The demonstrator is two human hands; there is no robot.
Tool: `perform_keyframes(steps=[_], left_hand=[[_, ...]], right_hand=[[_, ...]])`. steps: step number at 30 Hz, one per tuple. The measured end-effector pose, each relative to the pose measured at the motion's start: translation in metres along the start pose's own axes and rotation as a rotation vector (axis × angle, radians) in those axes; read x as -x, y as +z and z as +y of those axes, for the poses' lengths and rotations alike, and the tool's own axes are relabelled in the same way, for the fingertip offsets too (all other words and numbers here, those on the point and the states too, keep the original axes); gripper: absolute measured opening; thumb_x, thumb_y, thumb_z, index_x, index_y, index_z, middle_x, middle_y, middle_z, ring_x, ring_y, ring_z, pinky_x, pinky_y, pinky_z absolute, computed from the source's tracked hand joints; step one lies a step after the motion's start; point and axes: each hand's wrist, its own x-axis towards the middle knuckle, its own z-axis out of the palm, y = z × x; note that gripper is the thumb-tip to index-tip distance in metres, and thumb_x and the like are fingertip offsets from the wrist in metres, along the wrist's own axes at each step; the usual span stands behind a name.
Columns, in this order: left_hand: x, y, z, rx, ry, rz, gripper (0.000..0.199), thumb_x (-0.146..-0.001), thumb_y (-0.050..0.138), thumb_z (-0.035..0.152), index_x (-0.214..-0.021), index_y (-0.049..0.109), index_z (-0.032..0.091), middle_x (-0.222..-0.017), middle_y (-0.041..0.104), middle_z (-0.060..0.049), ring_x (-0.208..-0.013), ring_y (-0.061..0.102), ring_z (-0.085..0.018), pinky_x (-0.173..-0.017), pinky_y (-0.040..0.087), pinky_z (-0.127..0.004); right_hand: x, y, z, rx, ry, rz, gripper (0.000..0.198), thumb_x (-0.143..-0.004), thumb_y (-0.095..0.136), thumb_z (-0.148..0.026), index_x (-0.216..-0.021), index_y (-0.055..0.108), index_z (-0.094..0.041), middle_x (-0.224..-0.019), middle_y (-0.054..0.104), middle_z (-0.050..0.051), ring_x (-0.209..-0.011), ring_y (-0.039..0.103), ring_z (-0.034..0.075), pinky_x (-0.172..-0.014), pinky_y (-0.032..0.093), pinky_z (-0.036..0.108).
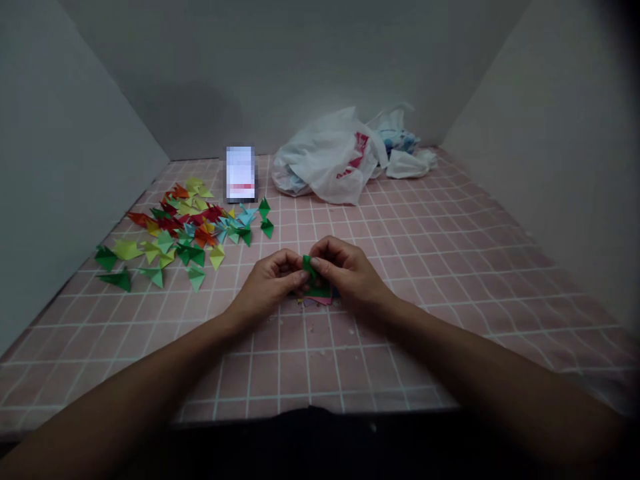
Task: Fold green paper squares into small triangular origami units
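Observation:
A small piece of green folded paper (307, 262) is pinched between both hands near the middle of the table. My left hand (277, 275) closes on its left side, thumb against the edge. On the other side, my right hand (346, 268) grips the paper between thumb and bent fingers. Parts of the paper are hidden by the fingers, so its exact fold cannot be made out. Just beneath the hands lies a small stack of coloured paper sheets (324, 301), with pink, purple and yellow edges showing.
Several origami cranes (190, 253) in green, yellow, red, orange and light blue lie spread at the left. Behind them a lit phone (241, 175) stands upright. White plastic bags (327, 157) rest against the back wall. A pink checked cloth (440, 267) covers the table, with walls on three sides.

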Motion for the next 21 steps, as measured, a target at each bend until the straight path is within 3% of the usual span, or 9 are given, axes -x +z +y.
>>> perform_keyframes(steps=[4,10,18,21], left_hand=[[0.0,0.001,-0.001,0.165,0.027,0.151,0.028,-0.07,0.085,0.026,-0.076,0.06,0.018,-0.069,0.067,0.004,-0.061,0.064,-0.01,-0.061,0.052,-0.023],[0.005,0.01,-0.002,0.36,0.001,0.16,0.034,-0.064,0.091,0.024,-0.077,0.06,0.017,-0.081,0.07,0.004,-0.076,0.069,-0.009,-0.076,0.058,-0.022],[0.007,0.011,-0.001,0.095,0.161,0.116,0.019,-0.074,0.081,0.017,-0.082,0.064,0.017,-0.073,0.066,0.005,-0.066,0.063,-0.006,-0.063,0.053,-0.015],[0.008,0.012,0.004,0.068,0.259,0.164,0.025,-0.072,0.081,0.014,-0.089,0.064,0.02,-0.081,0.066,0.006,-0.061,0.064,-0.006,-0.056,0.054,-0.016]], right_hand=[[0.001,0.001,-0.001,0.041,-0.181,0.116,0.013,-0.087,0.068,-0.029,-0.094,0.059,-0.024,-0.089,0.058,0.0,-0.08,0.056,0.015,-0.071,0.048,0.029],[0.001,0.0,0.005,0.233,-0.404,0.035,0.009,-0.087,0.071,-0.021,-0.092,0.065,-0.025,-0.099,0.06,0.003,-0.098,0.059,0.021,-0.083,0.051,0.036],[0.003,-0.001,0.008,0.261,-0.421,0.035,0.016,-0.09,0.065,-0.01,-0.093,0.069,-0.025,-0.092,0.063,0.002,-0.088,0.062,0.018,-0.081,0.05,0.036],[0.003,0.0,0.006,0.302,-0.49,0.071,0.018,-0.09,0.064,-0.008,-0.091,0.07,-0.025,-0.09,0.063,0.001,-0.089,0.062,0.018,-0.082,0.05,0.036]])
